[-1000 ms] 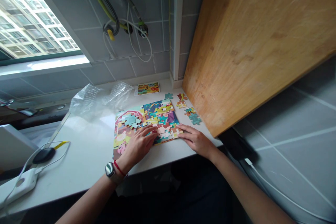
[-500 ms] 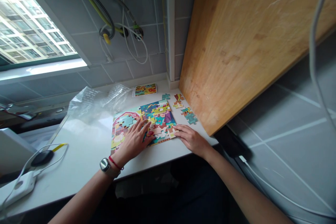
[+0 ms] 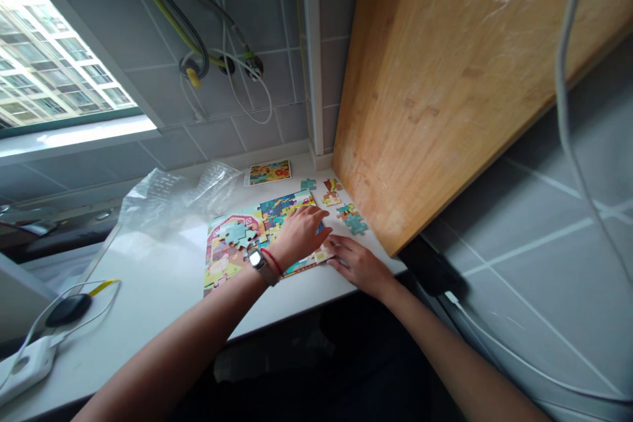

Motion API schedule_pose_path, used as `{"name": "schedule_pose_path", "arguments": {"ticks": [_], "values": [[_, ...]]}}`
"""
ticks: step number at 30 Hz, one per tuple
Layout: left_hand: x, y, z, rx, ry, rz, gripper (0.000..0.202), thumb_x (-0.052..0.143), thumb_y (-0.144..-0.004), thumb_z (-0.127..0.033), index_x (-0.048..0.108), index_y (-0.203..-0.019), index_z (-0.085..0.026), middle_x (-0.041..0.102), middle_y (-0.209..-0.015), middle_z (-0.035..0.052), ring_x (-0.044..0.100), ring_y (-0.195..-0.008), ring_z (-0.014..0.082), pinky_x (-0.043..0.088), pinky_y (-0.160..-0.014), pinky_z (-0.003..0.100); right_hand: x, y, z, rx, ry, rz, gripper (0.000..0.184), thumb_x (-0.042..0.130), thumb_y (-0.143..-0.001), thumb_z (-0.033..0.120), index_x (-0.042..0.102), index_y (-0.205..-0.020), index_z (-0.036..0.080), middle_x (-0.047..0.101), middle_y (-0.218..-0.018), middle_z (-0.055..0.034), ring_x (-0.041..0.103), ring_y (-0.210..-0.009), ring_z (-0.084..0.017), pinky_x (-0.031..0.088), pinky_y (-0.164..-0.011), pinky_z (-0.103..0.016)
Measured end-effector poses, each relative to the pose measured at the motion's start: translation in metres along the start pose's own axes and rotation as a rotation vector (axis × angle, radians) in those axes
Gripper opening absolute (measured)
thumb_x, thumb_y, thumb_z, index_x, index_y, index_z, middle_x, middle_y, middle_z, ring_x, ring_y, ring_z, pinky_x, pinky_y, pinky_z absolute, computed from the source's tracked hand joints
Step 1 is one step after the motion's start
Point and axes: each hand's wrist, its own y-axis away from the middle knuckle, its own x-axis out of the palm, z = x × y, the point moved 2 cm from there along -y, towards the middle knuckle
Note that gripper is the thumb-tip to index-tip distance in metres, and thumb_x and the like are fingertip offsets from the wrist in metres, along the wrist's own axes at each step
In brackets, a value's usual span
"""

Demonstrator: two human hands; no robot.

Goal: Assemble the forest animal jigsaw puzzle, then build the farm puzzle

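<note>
A colourful jigsaw puzzle lies on the white tabletop, its left part showing a red barn outline. Loose-looking teal pieces rest on that part. My left hand is over the puzzle's right half, back of the hand up, fingers reaching right and slightly bent; it hides the pieces beneath. Whether it touches them I cannot tell. My right hand rests at the lower right corner of the puzzle, fingers stretched out against its edge and the thumb apart. Several more pieces lie to the right of the puzzle.
A picture card and crumpled clear plastic bags lie behind the puzzle. A wooden board leans at the right. A white power strip with a cable and a black oval object sit at the left.
My left hand has moved right across the puzzle, uncovering the teal pieces on the left part. My right hand stays at the corner. The whole view has shifted slightly.
</note>
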Motion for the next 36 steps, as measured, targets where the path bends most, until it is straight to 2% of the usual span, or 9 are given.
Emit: {"name": "schedule_pose_path", "arguments": {"ticks": [3,7,13,17,24,27,30,32,36], "values": [[0.007,-0.040,-0.014,0.003,-0.006,0.063,0.045,0.073,-0.095,-0.035,0.063,-0.135,-0.017,0.072,-0.125,0.0171,0.069,-0.116,0.0326,0.057,-0.098,0.044,0.000,0.000,0.001,-0.004,0.023,-0.003,0.029,0.068,-0.097,0.020,0.072,-0.125,0.025,0.073,-0.129,-0.0115,0.071,-0.122,-0.027,0.061,-0.108,-0.044],[0.020,-0.070,-0.020,0.029,0.003,0.114,0.038,0.076,-0.090,-0.027,0.067,-0.126,-0.017,0.071,-0.124,0.0171,0.070,-0.116,0.0303,0.058,-0.094,0.039,-0.001,-0.001,0.003,-0.011,0.026,-0.002,0.025,0.065,-0.098,0.020,0.071,-0.122,0.024,0.073,-0.128,-0.0106,0.070,-0.122,-0.026,0.060,-0.108,-0.044],[0.030,-0.091,-0.007,0.057,0.067,0.169,0.038,0.081,-0.085,-0.027,0.074,-0.121,-0.019,0.074,-0.120,0.0129,0.069,-0.116,0.0298,0.056,-0.099,0.038,-0.002,-0.002,0.005,-0.010,0.063,-0.086,0.018,0.060,-0.101,0.019,0.074,-0.112,0.021,0.073,-0.118,-0.0134,0.070,-0.115,-0.028,0.061,-0.104,-0.047],[0.032,-0.101,0.003,0.088,0.121,0.213,0.045,0.086,-0.079,-0.027,0.072,-0.120,-0.017,0.078,-0.111,0.0079,0.073,-0.102,0.0230,0.058,-0.090,0.030,-0.005,-0.003,0.003,0.022,0.099,-0.161,0.018,0.060,-0.101,0.019,0.076,-0.108,0.021,0.074,-0.113,-0.0132,0.069,-0.111,-0.029,0.062,-0.100,-0.050],[0.012,-0.106,0.014,0.127,0.137,0.217,0.047,0.081,-0.074,-0.020,0.070,-0.119,-0.015,0.077,-0.113,0.0099,0.073,-0.099,0.0229,0.057,-0.086,0.030,-0.008,-0.004,0.002,0.073,0.119,-0.228,0.017,0.062,-0.098,0.017,0.077,-0.104,0.022,0.072,-0.116,-0.0135,0.066,-0.116,-0.031,0.060,-0.102,-0.052],[-0.008,-0.104,0.024,0.159,0.178,0.266,0.044,0.082,-0.074,-0.024,0.071,-0.116,-0.016,0.078,-0.110,0.0074,0.073,-0.091,0.0188,0.056,-0.079,0.026,-0.007,-0.004,0.000,0.094,0.147,-0.236,0.017,0.063,-0.097,0.017,0.077,-0.105,0.021,0.072,-0.121,-0.0142,0.064,-0.123,-0.033,0.057,-0.107,-0.055],[-0.033,-0.089,0.045,0.174,0.210,0.305,0.037,0.082,-0.077,-0.033,0.073,-0.109,-0.016,0.079,-0.101,0.0056,0.073,-0.085,0.0171,0.055,-0.075,0.025,-0.006,-0.003,-0.002,0.101,0.163,-0.222,0.018,0.063,-0.097,0.019,0.077,-0.107,0.018,0.071,-0.125,-0.0148,0.062,-0.127,-0.033,0.055,-0.111,-0.056],[-0.049,-0.069,0.063,0.173,0.223,0.296,0.037,0.080,-0.080,-0.039,0.073,-0.109,-0.016,0.079,-0.099,0.0058,0.073,-0.084,0.0171,0.055,-0.074,0.025,-0.005,-0.003,-0.003,0.116,0.170,-0.200,0.019,0.063,-0.097,0.019,0.078,-0.109,0.018,0.072,-0.126,-0.0147,0.062,-0.129,-0.033,0.054,-0.111,-0.055],[-0.072,-0.004,0.096,0.200,0.253,0.118,0.034,0.075,-0.086,-0.043,0.072,-0.108,-0.018,0.077,-0.098,0.0064,0.071,-0.084,0.0168,0.057,-0.077,0.028,-0.003,-0.003,-0.005,0.140,0.183,-0.152,0.020,0.065,-0.096,0.020,0.078,-0.111,0.019,0.071,-0.130,-0.0151,0.061,-0.131,-0.034,0.054,-0.112,-0.055]]}}
